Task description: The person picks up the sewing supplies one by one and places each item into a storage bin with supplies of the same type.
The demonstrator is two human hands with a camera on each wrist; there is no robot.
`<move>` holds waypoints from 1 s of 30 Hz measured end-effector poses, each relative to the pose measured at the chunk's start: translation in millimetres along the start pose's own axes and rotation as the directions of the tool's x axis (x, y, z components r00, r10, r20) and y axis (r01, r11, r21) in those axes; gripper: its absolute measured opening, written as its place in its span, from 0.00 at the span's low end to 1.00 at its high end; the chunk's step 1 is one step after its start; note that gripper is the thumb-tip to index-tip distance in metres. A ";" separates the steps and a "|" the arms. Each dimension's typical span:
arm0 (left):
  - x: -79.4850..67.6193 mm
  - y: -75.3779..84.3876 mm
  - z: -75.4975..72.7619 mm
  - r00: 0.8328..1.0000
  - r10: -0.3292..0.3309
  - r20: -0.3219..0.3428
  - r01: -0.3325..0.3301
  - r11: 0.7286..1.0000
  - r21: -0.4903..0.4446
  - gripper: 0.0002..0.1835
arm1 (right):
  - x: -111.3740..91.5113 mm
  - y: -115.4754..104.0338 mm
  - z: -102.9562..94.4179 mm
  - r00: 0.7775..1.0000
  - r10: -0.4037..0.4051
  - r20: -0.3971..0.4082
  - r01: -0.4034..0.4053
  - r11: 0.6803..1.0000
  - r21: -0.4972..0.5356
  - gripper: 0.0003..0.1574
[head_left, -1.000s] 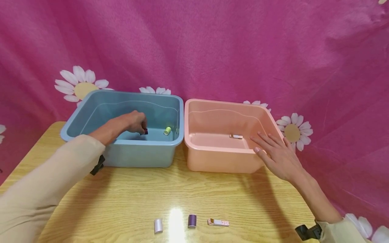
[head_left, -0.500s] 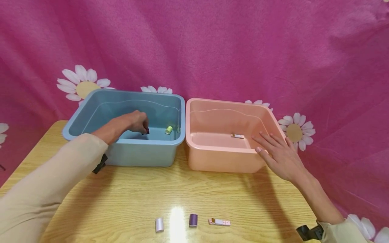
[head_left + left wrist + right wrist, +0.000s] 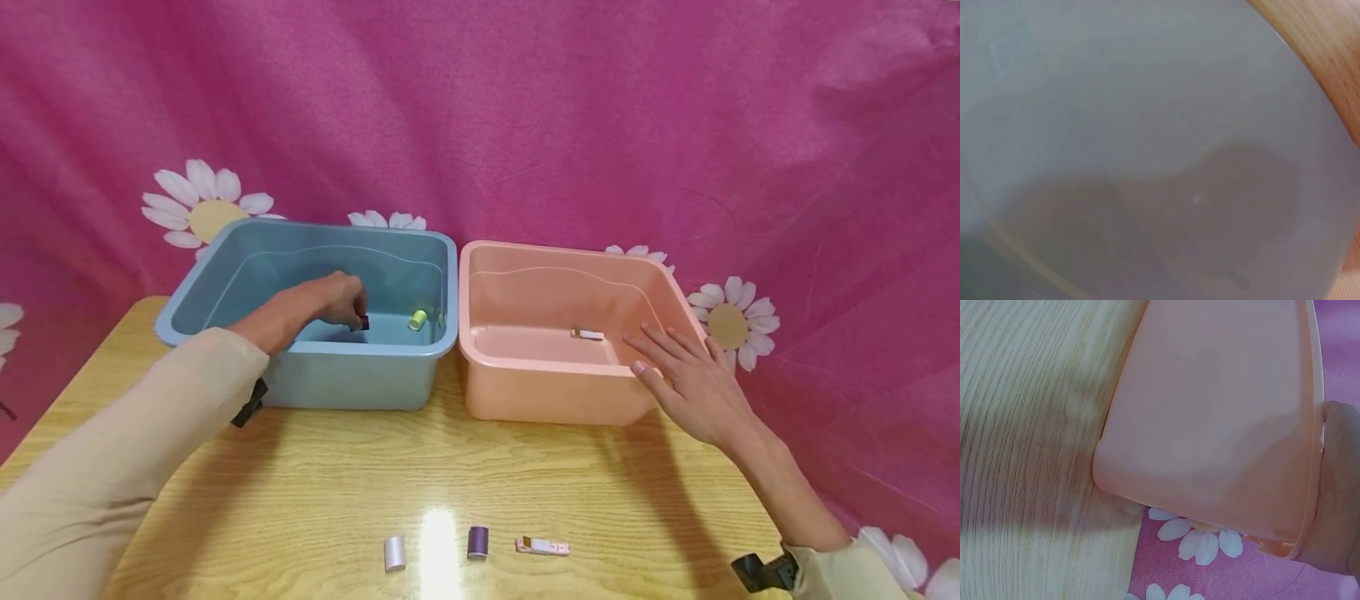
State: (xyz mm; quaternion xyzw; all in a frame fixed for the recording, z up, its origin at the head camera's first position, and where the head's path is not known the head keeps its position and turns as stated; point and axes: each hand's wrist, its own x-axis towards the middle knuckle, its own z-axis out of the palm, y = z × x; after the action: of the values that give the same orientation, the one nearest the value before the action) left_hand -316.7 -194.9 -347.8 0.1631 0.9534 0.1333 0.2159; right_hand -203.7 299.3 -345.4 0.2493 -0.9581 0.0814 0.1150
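My left hand (image 3: pixel 339 302) reaches into the blue tub (image 3: pixel 225 250) and pinches a small dark spool (image 3: pixel 363 322) low over the tub floor. A yellow-green spool (image 3: pixel 417 319) lies on that floor just to the right. My right hand (image 3: pixel 686 375) rests with straight fingers on the near right corner of the pink tub (image 3: pixel 540 367); the right wrist view shows the palm against the tub's rim (image 3: pixel 1316 456). A small white stick (image 3: pixel 587 335) lies inside the pink tub. The left wrist view shows only the blue tub's outer wall (image 3: pixel 1147 125).
On the wooden table (image 3: pixel 300 475) near the front edge lie a white spool (image 3: pixel 394 552), a purple spool (image 3: pixel 477 542) and a pink and white stick (image 3: pixel 542 547). A pink daisy-print cloth (image 3: pixel 525 108) hangs behind both tubs.
Almost nothing has moved; both hands keep their places, and the view has shifted very slightly.
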 end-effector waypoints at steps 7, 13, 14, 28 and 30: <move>-1.4 1.1 -1.2 1.000 -0.006 -0.009 0.005 1.000 -0.009 0.11 | 0.6 -0.2 -0.6 1.000 0.002 0.004 -0.002 1.000 0.002 0.30; -1.9 1.9 -1.6 1.000 0.008 -0.016 -0.008 1.000 -0.006 0.10 | 0.7 -0.7 -0.7 1.000 0.006 0.006 -0.006 1.000 0.004 0.29; -2.5 2.0 -1.7 1.000 0.007 -0.016 -0.007 1.000 -0.007 0.11 | 0.7 -0.6 -0.8 1.000 0.006 0.005 -0.006 1.000 0.004 0.29; -3.0 1.3 -1.6 0.999 0.028 -0.028 -0.028 1.000 0.001 0.16 | 1.0 0.5 -0.1 1.000 -0.004 0.005 0.004 1.000 0.003 0.29; -3.9 1.4 -1.7 0.999 0.044 -0.032 -0.044 0.999 0.006 0.16 | 0.9 0.5 -0.2 1.000 -0.002 0.005 0.002 1.000 0.003 0.29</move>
State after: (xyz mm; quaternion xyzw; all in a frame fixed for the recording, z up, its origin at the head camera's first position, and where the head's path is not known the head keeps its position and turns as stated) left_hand -313.8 -195.4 -344.4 0.1824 0.9534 0.1379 0.1970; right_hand -204.7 299.4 -345.0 0.2507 -0.9580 0.0822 0.1122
